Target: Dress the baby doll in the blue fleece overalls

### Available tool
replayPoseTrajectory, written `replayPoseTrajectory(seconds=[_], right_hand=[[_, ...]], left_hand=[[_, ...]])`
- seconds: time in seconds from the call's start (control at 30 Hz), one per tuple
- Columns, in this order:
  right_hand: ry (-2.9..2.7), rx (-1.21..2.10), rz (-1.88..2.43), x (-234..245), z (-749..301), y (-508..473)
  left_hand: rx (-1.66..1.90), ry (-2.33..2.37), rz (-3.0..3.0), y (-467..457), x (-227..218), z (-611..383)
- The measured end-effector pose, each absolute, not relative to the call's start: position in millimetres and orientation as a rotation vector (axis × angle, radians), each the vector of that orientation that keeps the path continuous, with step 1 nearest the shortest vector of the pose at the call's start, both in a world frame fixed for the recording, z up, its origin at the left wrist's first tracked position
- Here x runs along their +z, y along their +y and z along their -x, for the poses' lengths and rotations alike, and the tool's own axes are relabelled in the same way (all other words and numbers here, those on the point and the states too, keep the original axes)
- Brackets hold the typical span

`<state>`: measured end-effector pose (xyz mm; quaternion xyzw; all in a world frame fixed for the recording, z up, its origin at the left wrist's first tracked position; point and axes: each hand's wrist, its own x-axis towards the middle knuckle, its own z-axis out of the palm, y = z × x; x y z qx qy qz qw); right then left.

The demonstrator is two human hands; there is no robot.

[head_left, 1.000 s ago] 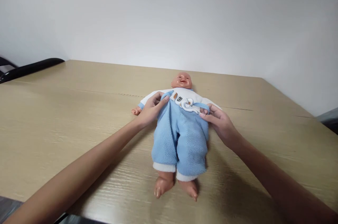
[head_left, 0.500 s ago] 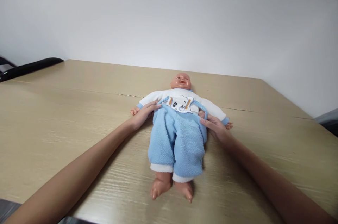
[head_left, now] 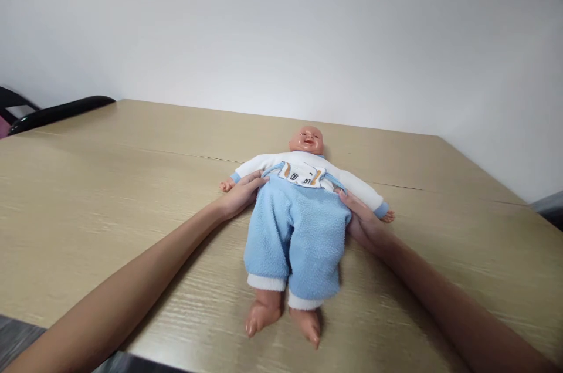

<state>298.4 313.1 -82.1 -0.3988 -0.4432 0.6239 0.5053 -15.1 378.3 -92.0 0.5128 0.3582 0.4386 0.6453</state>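
Feet [head_left: 263,315] toward six o'clock, the doll [head_left: 301,203] lies on the bench [head_left: 109,191]. Left hand [head_left: 241,194] at nine and right hand [head_left: 363,217] at three touch its blue overalls [head_left: 305,232] — clamped or loose, I cannot tell — and its head [head_left: 307,139] points to twelve.

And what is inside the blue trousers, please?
The doll wears the blue trousers: its feet show below the white cuffs. Above these, its legs are covered. Some fingers of the left hand and right hand are hidden; whether they reach inside, I cannot tell.
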Motion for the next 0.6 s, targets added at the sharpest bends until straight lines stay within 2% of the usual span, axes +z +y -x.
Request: replayPoseTrajectory(seconds=[0.37,0.6], right_hand=[[-1.49,1.318,1.092,-83,-320,318],[-1.231,1.366,1.016,-83,-310,317]], left_hand=[[1.012,0.835,-1.299,367,-81,14],[1.006,0.852,-1.344,368,-83,15]])
